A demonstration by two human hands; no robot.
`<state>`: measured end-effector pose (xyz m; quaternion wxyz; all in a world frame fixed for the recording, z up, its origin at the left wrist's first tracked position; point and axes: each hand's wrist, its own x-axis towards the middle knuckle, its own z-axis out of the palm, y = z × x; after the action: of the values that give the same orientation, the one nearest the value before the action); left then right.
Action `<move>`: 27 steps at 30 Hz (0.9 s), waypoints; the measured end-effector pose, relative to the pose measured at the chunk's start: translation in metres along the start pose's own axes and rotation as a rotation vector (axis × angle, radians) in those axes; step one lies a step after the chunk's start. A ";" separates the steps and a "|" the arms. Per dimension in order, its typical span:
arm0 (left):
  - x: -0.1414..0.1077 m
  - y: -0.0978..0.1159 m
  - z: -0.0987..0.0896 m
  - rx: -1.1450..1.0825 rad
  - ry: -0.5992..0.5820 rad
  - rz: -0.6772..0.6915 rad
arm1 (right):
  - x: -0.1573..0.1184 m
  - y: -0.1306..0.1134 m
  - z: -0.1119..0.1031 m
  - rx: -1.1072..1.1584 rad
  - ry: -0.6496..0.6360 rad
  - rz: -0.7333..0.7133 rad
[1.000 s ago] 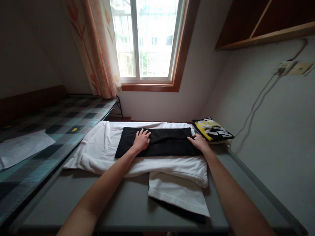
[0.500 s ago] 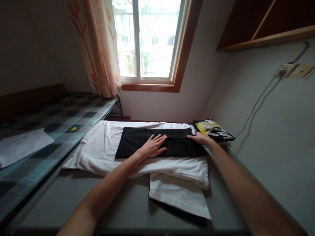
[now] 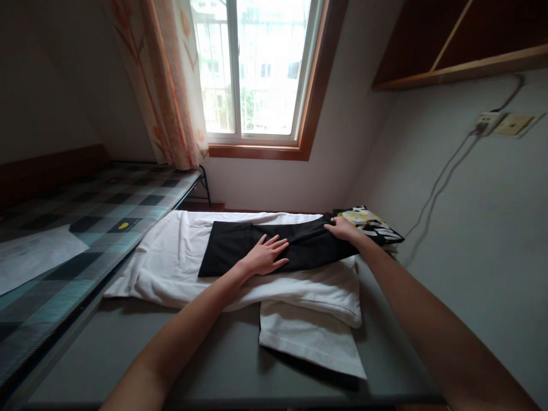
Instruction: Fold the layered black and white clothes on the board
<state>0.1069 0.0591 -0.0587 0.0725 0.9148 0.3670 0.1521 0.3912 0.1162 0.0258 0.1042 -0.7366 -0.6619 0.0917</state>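
Observation:
A black folded cloth (image 3: 231, 245) lies across a white garment (image 3: 158, 268) on the grey surface. My left hand (image 3: 266, 255) rests flat on the middle of the black cloth, fingers spread. At the cloth's right end, my right hand (image 3: 340, 228) pinches its far edge, and that end is slightly lifted. A white sleeve-like piece with a dark underside (image 3: 308, 337) extends from beneath the white garment toward the near edge.
A folded black, white and yellow cloth (image 3: 377, 225) lies by the right wall. On the left is a checkered mattress (image 3: 141, 200) with a paper sheet (image 3: 38, 251). A grey table (image 3: 205, 354) extends in front.
My right hand has closed on the black cloth's right end and raised it a little, so the cloth now bends. My left hand has stayed on the cloth.

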 end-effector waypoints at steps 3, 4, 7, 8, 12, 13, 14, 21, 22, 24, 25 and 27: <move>0.004 -0.004 -0.001 -0.145 0.039 -0.011 | 0.000 -0.026 -0.017 0.025 0.009 -0.012; 0.007 -0.006 -0.003 -0.244 0.074 -0.027 | -0.001 -0.037 -0.021 0.026 0.013 -0.026; 0.016 -0.013 -0.015 -0.684 0.212 -0.188 | -0.009 -0.075 -0.024 0.002 0.071 -0.096; 0.018 -0.016 -0.021 -0.860 0.242 -0.272 | -0.013 -0.089 -0.021 -0.001 0.092 -0.127; 0.017 -0.026 -0.046 -1.427 0.254 -0.575 | -0.033 -0.141 -0.003 0.132 -0.025 -0.336; 0.015 -0.028 -0.051 -1.475 0.249 -0.636 | -0.038 -0.149 0.002 0.213 -0.158 -0.398; 0.012 -0.030 -0.055 -1.478 0.245 -0.688 | -0.041 -0.155 0.006 0.291 -0.278 -0.422; 0.001 -0.027 -0.043 -1.096 0.224 -0.660 | -0.035 -0.126 0.031 0.267 -0.064 -0.531; 0.002 -0.026 -0.039 -1.055 0.213 -0.620 | -0.033 -0.117 0.037 0.254 -0.029 -0.541; 0.006 -0.025 -0.031 -0.974 0.257 -0.552 | -0.031 -0.102 0.051 0.240 0.024 -0.577; 0.008 -0.025 -0.028 -0.939 0.301 -0.532 | -0.031 -0.096 0.060 0.237 0.051 -0.592; 0.011 -0.028 -0.024 -0.899 0.392 -0.518 | -0.033 -0.088 0.077 0.226 0.083 -0.621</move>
<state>0.0885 0.0875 -0.0402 0.4213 0.6281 0.4856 0.4384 0.2827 0.0952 -0.0238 0.2352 -0.4867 -0.8355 0.0983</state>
